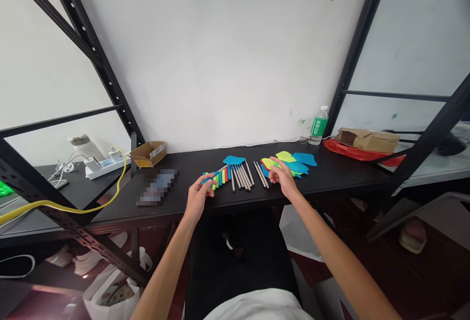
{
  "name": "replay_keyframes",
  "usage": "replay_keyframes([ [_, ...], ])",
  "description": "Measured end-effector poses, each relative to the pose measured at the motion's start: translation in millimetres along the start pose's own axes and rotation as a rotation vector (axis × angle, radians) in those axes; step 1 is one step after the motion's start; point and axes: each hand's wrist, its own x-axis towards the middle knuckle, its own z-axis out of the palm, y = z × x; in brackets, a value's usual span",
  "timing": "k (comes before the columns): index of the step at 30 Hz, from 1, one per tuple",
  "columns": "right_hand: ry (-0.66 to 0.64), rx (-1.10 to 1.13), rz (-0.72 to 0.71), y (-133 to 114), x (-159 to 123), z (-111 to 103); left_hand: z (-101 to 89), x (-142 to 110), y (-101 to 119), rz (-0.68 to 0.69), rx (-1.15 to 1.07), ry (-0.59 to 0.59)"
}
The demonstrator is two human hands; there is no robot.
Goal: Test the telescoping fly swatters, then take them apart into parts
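Observation:
My left hand (199,192) is closed round the blue handle of a fly swatter. Its thin metal rod runs up to the right, to a flat blue swatter head (234,160). Beside that hand lies a row of coloured handles (221,178) in blue, green, yellow and red. Several metal rods (242,178) lie to their right, and a few more rods (261,175) are set apart near my right hand (282,178). That hand is over the left edge of a pile of blue, yellow-green and red swatter heads (296,167), its fingers apart and partly bent.
At the left of the black table (183,163) are an open cardboard box (148,154) and a blurred phone (157,188). A water bottle (318,125) stands at the back right, by a brown package (367,140) on red plastic. A yellow cable (119,188) crosses the left side.

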Motion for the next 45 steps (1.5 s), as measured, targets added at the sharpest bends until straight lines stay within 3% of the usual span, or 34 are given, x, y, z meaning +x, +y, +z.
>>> replay_keyframes([
  [11, -0.001, -0.003, -0.001, 1.8, 0.4, -0.4, 1.4, 1.0, 1.9, -0.047, -0.106, 0.091],
  [26, -0.005, -0.025, -0.006, 0.3, 0.2, 0.3, 2.6, 1.4, 0.9, -0.019, -0.078, 0.072],
  [45, -0.080, -0.147, -0.055, 5.9, 2.4, 2.3, 4.5, 1.2, -5.6, 0.082, 0.165, 0.192],
])
